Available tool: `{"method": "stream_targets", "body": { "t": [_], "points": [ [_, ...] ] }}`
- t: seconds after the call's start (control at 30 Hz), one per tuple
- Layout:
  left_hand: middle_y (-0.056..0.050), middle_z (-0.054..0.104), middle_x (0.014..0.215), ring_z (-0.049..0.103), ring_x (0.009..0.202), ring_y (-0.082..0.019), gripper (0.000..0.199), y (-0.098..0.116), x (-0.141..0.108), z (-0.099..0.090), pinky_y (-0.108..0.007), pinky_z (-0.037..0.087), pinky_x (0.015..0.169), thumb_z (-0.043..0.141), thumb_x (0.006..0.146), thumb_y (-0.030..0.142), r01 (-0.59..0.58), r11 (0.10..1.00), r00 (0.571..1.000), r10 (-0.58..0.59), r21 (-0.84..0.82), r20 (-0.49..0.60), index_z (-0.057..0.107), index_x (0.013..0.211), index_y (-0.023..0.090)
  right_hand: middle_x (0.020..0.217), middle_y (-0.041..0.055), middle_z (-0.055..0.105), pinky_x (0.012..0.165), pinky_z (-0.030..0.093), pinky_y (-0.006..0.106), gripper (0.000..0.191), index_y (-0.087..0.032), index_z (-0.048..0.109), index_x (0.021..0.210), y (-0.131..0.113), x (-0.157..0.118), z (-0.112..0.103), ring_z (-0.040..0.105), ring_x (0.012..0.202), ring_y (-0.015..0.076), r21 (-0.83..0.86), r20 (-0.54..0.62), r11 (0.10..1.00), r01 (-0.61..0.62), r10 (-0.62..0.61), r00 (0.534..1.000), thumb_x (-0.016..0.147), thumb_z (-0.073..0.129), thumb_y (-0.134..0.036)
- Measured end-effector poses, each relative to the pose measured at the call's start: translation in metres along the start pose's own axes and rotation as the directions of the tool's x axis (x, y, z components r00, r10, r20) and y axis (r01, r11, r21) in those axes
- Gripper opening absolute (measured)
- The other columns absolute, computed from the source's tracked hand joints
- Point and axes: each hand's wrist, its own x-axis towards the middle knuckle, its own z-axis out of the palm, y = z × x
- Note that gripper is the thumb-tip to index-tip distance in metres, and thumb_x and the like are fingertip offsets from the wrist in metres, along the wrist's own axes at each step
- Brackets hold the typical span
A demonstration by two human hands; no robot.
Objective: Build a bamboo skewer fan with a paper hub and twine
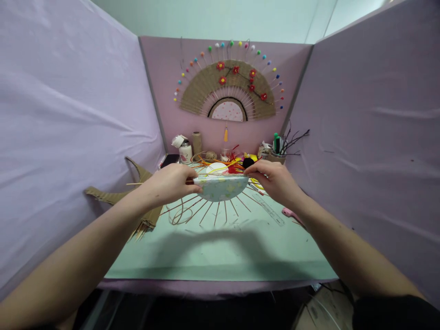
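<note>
Between my hands, above the table, is a half-round piece covered in pale blue patterned paper or cloth (pixel 223 188). Its straight edge faces away from me, and thin sticks (pixel 206 213) fan out from under its curved edge toward me. My left hand (pixel 180 181) pinches the left end of the straight edge between thumb and fingers. At the right end, the fingertips of my right hand (pixel 266 175) are closed on the corner. A thin strand of cord (pixel 222 174) runs along the straight edge. Just behind the piece lies a white disc (pixel 217 168).
Cut cardboard (pixel 151 215) with sticks lies at left. A clear ruler (pixel 268 210) and a pink tool (pixel 291 214) are at right. Behind stand a white jar (pixel 185 152), a twine spool (pixel 197 144) and a cup with twigs (pixel 278 156). A decorated fan (pixel 199 87) hangs on the back panel.
</note>
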Motion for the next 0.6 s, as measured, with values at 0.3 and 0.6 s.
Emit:
{"method": "stream_targets", "body": {
  "t": [0.3,0.6],
  "points": [
    [-0.004,0.065,0.068,0.055,0.065,-0.016,0.021,-0.0037,0.0009,0.0038,-0.027,0.03,0.058,0.065,0.08,0.035,-0.052,0.998,0.998,0.054,0.043,-0.034,0.066,0.069,0.018,0.081,0.0028,0.073,0.073,0.042,0.031,0.013,-0.021,0.068,0.08,-0.0033,0.0007,-0.0021,0.064,0.073,0.018,-0.003,0.008,0.992,-0.129,0.129,0.992,0.087,0.057,-0.023],
    [-0.002,0.062,0.063,0.055,0.063,-0.016,0.024,-0.0056,0.0006,0.0051,-0.027,0.033,0.059,0.067,0.079,0.04,-0.039,0.999,0.997,0.04,0.015,-0.066,0.065,0.068,0.019,0.089,0.007,0.069,0.075,0.041,0.033,0.014,-0.021,0.067,0.082,0.0046,-0.0006,0.0044,0.06,0.086,0.0215,0.002,-0.019,0.986,-0.167,0.167,0.986,0.088,0.057,-0.029]
  ]
}}
